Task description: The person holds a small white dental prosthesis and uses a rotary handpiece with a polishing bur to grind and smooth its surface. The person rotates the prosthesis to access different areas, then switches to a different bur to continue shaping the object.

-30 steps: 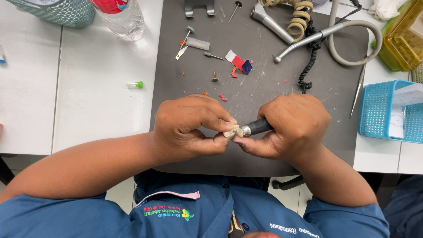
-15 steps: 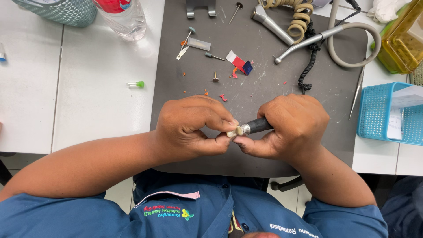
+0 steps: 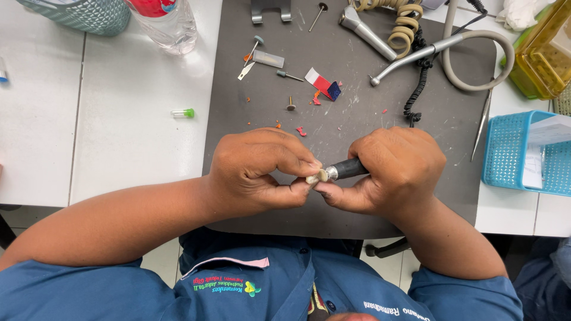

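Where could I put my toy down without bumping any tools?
The white table is bare between the small green-capped vial and the grey mat. The mat's top is crowded with burs, red scraps and the handpiece with its hose. The left hand and right hand fill its middle.

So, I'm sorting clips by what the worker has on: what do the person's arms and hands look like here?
Both the left hand and the right hand are bare: no gloves, rings or watch in view. The forearms are uncovered. Short blue sleeves show at the upper arms, part of a blue shirt with a pink-edged chest pocket and small coloured embroidery.
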